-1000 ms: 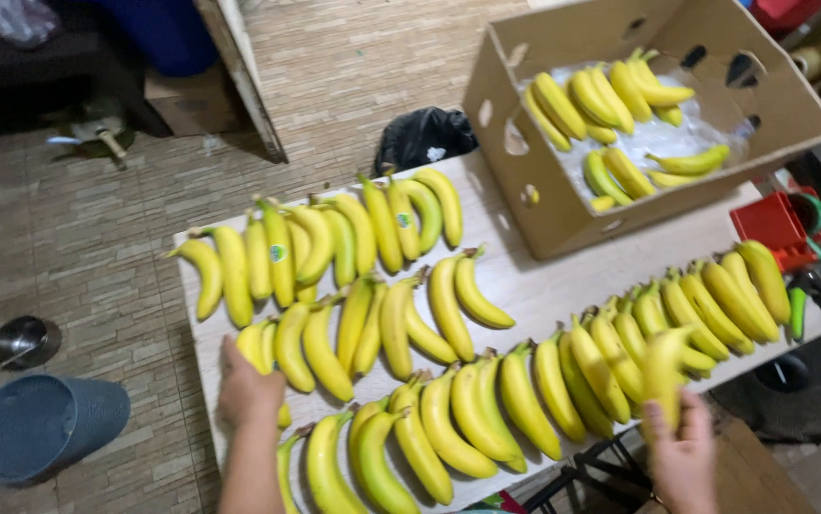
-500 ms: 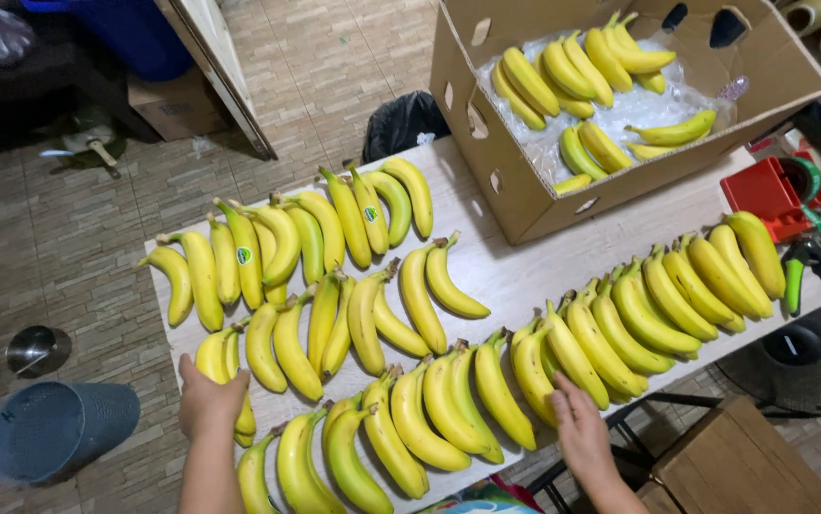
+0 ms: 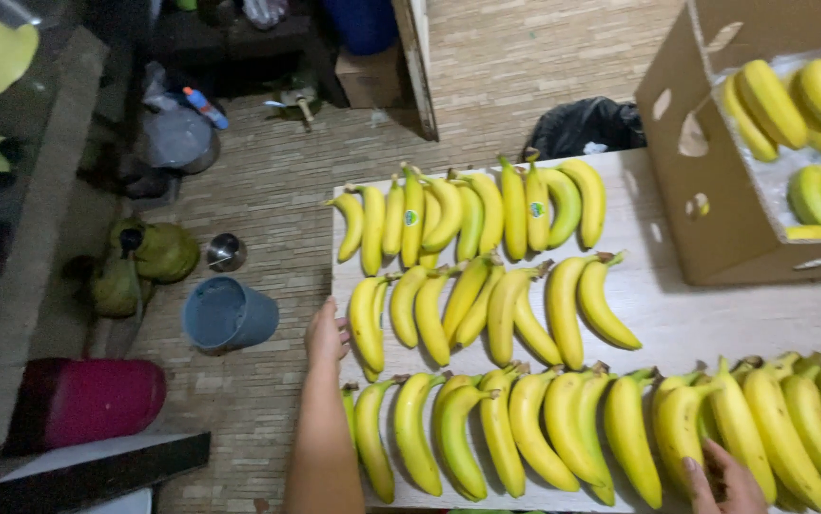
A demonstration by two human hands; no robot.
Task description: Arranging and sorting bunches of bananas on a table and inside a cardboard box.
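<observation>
Three rows of yellow bananas lie on a pale table (image 3: 677, 314). My left hand (image 3: 327, 335) rests at the table's left edge, fingers against the leftmost banana of the middle row (image 3: 366, 324). My right hand (image 3: 726, 484) lies on the near row (image 3: 563, 428) by the bottom edge, fingers spread over a banana; only part of it shows. The far row (image 3: 472, 214) holds greener bananas with small stickers.
An open cardboard box (image 3: 715, 181) with more bananas stands at the table's far right. A black bag (image 3: 586, 126) lies behind the table. On the tiled floor to the left are a blue bucket (image 3: 227, 314), a small metal bowl (image 3: 225, 251) and a red container (image 3: 87, 400).
The view has swung left, so the box and bananas sit further right. My left hand has gone up from the near row to the middle row's end banana.
</observation>
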